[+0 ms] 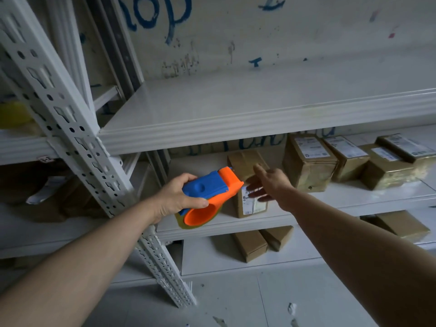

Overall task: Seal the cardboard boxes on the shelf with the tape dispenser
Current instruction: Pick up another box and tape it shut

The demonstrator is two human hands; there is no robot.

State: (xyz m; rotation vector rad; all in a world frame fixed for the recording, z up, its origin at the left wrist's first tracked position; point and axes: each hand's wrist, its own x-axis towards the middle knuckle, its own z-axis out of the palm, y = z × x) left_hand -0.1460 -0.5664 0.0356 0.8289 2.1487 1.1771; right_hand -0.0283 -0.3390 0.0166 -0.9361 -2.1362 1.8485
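- White wall [295,38] scrawled in blue behind matte white steel shelving [236,107], with a slotted upright [70,119] at left.
- Our left hand [175,197] grips the tape dispenser [212,187] by its blocky blue handle. The round orange hub is at the middle shelf [342,197] front edge.
- Our right hand [271,182], fingers spread straight, is over the labelled cardboard box [245,161] beside the dispenser. We cannot tell if it touches.
- Glossy taped boxes [306,166] stand in a row to the right.

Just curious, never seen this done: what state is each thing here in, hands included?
tape dispenser: held in left-hand grip, nose toward nearest box.
right-hand grip: open, fingers spread over that box; contact unclear.
nearest box: closed, label facing front; tape unclear.
boxes at right: closed, glossy wrapped, labels on top.
lower-shelf boxes: closed, side by side.
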